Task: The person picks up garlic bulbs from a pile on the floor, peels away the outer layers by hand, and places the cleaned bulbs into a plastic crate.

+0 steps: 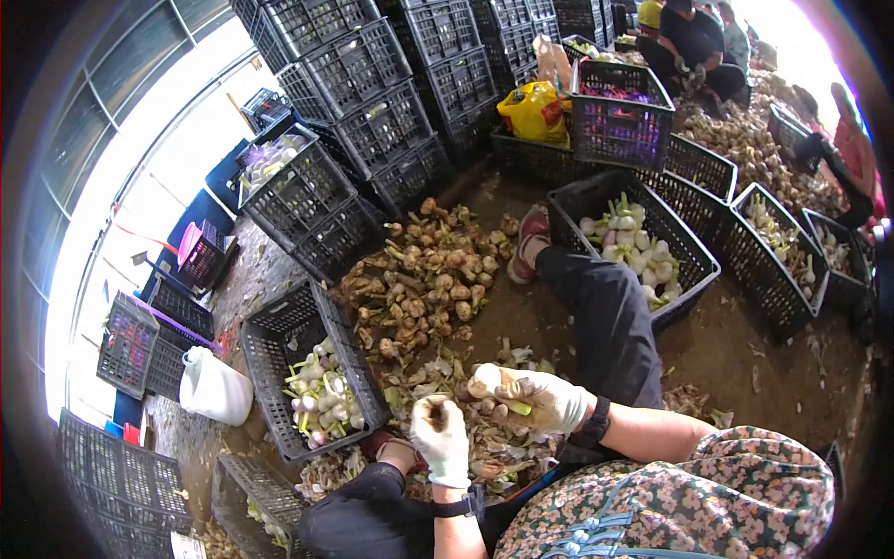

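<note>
My right hand, in a soiled white glove, is wrapped round a garlic bulb with a short green stem. Just left of it, my left hand, gloved too, is closed with curled fingers; whatever may be inside is hidden. Beneath both hands lie loose garlic skins. Beyond them spreads a pile of unpeeled brown garlic. A black crate beside my left hand holds cleaned white garlic. Past my right leg, another black crate contains white bulbs with green stems.
Tall stacks of black crates stand ahead. A white plastic jug sits at the left. A yellow bag rests on a crate near the back. More crates line the right, and people sit by a large garlic heap.
</note>
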`<action>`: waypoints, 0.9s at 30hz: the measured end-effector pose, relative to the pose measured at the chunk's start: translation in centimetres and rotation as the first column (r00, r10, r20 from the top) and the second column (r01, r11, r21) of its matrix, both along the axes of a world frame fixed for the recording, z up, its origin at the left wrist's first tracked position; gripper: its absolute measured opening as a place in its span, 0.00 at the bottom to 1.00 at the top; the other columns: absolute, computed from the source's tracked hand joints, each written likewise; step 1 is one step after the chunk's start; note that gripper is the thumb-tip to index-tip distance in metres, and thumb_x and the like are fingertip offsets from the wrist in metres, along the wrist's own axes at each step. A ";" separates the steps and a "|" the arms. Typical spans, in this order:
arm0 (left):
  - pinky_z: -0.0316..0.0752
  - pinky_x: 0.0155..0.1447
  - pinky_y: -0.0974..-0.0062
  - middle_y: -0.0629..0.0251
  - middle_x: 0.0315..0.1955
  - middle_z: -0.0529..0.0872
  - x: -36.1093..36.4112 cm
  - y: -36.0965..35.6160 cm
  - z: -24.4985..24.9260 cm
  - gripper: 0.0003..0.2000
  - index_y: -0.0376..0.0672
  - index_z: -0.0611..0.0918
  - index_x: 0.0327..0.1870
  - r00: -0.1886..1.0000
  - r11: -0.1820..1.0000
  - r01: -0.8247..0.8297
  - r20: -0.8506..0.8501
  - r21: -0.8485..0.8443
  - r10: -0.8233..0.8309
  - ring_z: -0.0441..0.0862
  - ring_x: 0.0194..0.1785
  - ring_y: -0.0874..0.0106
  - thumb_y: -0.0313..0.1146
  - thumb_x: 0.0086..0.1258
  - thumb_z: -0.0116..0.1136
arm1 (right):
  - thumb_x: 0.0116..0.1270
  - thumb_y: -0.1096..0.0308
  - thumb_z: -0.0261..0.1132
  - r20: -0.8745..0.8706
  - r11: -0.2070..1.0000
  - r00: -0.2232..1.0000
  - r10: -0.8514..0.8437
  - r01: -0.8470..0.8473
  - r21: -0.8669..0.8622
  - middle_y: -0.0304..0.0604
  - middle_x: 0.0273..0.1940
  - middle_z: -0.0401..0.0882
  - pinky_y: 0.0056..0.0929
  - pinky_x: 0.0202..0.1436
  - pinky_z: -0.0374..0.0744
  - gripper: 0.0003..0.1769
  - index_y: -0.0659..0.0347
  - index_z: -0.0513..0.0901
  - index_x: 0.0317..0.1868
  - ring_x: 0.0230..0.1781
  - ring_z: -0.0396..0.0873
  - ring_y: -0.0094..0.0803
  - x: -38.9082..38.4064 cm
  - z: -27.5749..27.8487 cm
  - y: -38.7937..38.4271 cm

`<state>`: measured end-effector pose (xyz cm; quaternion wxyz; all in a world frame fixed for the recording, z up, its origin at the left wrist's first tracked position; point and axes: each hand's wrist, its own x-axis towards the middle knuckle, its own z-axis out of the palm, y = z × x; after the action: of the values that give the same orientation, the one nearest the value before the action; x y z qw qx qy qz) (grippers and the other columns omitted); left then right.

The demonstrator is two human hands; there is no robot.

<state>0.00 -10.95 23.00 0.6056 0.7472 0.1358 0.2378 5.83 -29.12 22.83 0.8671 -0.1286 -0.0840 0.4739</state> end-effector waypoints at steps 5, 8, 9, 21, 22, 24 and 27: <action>0.81 0.47 0.70 0.58 0.39 0.88 0.3 -0.5 0.8 0.10 0.37 0.85 0.44 0.991 0.869 0.047 0.088 0.492 -0.103 0.86 0.40 0.64 0.26 0.63 0.70 | 0.65 0.73 0.71 0.116 0.979 0.974 -0.193 0.200 -0.049 0.40 0.54 0.78 0.26 0.59 0.78 0.39 0.60 0.61 0.73 0.54 0.79 0.30 -0.1 -0.6 1.3; 0.82 0.47 0.68 0.55 0.38 0.88 0.1 -1.0 2.1 0.08 0.36 0.87 0.40 0.992 0.825 0.031 0.082 0.565 -0.094 0.87 0.40 0.58 0.28 0.62 0.71 | 0.63 0.78 0.71 0.203 0.958 0.954 -0.220 0.250 -0.138 0.42 0.58 0.74 0.27 0.66 0.74 0.57 0.58 0.40 0.81 0.58 0.76 0.32 -0.2 0.8 0.9; 0.82 0.47 0.67 0.55 0.37 0.88 0.0 -0.9 2.1 0.09 0.36 0.87 0.40 0.993 0.788 0.056 0.050 0.612 -0.110 0.87 0.40 0.57 0.28 0.62 0.71 | 0.62 0.78 0.71 0.297 0.916 0.933 -0.202 0.287 -0.279 0.42 0.61 0.71 0.27 0.67 0.72 0.57 0.58 0.40 0.82 0.61 0.73 0.31 -0.5 2.1 0.8; 0.81 0.40 0.67 0.56 0.34 0.87 -0.2 -0.8 2.3 0.05 0.37 0.86 0.35 0.995 0.762 0.041 0.045 0.646 -0.092 0.86 0.35 0.58 0.28 0.61 0.70 | 0.61 0.82 0.67 0.454 0.915 0.879 -0.142 0.291 -0.278 0.41 0.71 0.62 0.32 0.68 0.71 0.58 0.53 0.38 0.83 0.68 0.66 0.30 -0.1 -1.2 1.0; 0.81 0.40 0.67 0.56 0.33 0.87 -0.2 -1.0 2.2 0.05 0.37 0.85 0.34 0.994 0.756 0.016 0.071 0.654 -0.082 0.86 0.35 0.58 0.27 0.61 0.70 | 0.61 0.82 0.67 0.479 0.931 0.865 -0.148 0.286 -0.229 0.41 0.70 0.64 0.32 0.67 0.72 0.59 0.53 0.37 0.83 0.66 0.67 0.30 0.0 -2.5 1.1; 0.81 0.39 0.67 0.56 0.33 0.87 -0.1 -1.1 2.0 0.05 0.37 0.85 0.34 0.993 0.751 -0.009 0.095 0.660 -0.071 0.86 0.34 0.58 0.26 0.60 0.69 | 0.62 0.80 0.67 0.462 0.916 0.876 -0.135 0.288 -0.279 0.39 0.61 0.68 0.28 0.58 0.74 0.57 0.55 0.38 0.83 0.56 0.70 0.27 -0.3 -0.2 0.9; 0.80 0.38 0.71 0.57 0.32 0.87 0.4 -1.2 2.5 0.06 0.36 0.84 0.37 0.992 0.794 -0.068 0.125 0.604 -0.010 0.84 0.31 0.63 0.23 0.60 0.67 | 0.62 0.79 0.65 0.305 0.952 0.944 -0.122 0.199 -0.235 0.37 0.51 0.74 0.24 0.47 0.78 0.51 0.57 0.46 0.81 0.45 0.76 0.25 -0.3 -0.2 1.2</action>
<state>0.36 -12.18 25.49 0.3374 0.8838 0.0267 0.3230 5.58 -27.97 22.66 0.8569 -0.3159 -0.1347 0.3844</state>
